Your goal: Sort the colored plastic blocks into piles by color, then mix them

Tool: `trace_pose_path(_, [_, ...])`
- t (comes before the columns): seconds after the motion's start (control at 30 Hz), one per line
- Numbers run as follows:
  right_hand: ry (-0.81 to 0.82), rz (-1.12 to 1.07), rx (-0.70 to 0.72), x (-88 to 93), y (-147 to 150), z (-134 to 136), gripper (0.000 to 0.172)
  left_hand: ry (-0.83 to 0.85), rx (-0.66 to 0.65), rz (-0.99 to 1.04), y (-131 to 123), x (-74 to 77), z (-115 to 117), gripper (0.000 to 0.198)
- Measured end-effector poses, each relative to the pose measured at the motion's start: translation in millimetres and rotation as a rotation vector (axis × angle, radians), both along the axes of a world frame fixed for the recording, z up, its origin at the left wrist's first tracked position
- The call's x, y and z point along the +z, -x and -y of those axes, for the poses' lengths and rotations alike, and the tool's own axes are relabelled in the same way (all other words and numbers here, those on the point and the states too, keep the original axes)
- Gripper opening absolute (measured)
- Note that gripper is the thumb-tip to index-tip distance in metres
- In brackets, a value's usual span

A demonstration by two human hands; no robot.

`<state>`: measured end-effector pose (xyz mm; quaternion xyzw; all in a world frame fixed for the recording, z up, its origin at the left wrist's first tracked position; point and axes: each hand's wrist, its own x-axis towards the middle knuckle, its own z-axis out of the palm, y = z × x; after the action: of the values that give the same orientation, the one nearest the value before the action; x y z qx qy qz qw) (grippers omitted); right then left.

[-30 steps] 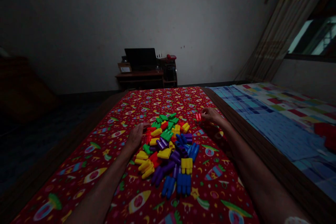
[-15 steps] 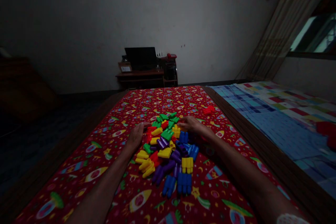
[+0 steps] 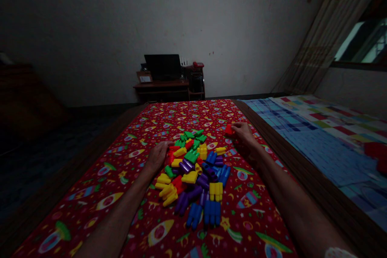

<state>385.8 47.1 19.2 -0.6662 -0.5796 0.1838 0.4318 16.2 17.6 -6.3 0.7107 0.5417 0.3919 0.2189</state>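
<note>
A heap of plastic building blocks [image 3: 193, 177] in green, yellow, red, purple and blue lies on a red rocket-print cloth [image 3: 123, 157]. Against the heap's left edge rests my left hand [image 3: 158, 155], fingers stretched toward the red and yellow blocks there, gripping nothing that I can see. Beyond the heap on the right, my right hand [image 3: 243, 132] pinches a red building block [image 3: 229, 130] between thumb and fingers. Green blocks [image 3: 192, 135] sit at the far end of the heap, and blue blocks [image 3: 212, 212] at the near end.
The cloth covers a long surface with brown edging [image 3: 256, 119]. A bed with a blue checked sheet [image 3: 290, 141] adjoins on the right. At the far wall, a desk [image 3: 161, 85] holds a dark monitor [image 3: 162, 67]. A patterned curtain [image 3: 326, 36] hangs right.
My right hand has left the heap's right side, moved right and away from me, and taken hold of the lone red block, which has shifted left. My left hand stays almost still.
</note>
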Motion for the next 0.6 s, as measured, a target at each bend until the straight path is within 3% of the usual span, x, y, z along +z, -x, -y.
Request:
trace_pose_path(0.1, [-0.044, -0.025, -0.196, -1.9, -19.4, -0.6, 0.03, -0.044, -0.012, -0.044, 0.5, 0.9, -0.7, 0.058])
trace_pose_path(0.23, [-0.046, -0.058, -0.346, -6.2, -40.2, -0.8, 0.035, -0.055, -0.018, -0.06, 1.0, 0.9, -1.3, 0.056])
trace_pose_path(0.47, [0.042, -0.001, -0.405, -15.3, -58.3, 4.9, 0.036, -0.03, -0.074, -0.061, -0.9, 0.8, -1.5, 0.053])
trace_pose_path(0.6, [0.027, 0.109, -0.42, -6.8, -53.7, 9.3, 0.038, -0.045, -0.169, -0.053, -4.3, 2.3, 1.4, 0.051])
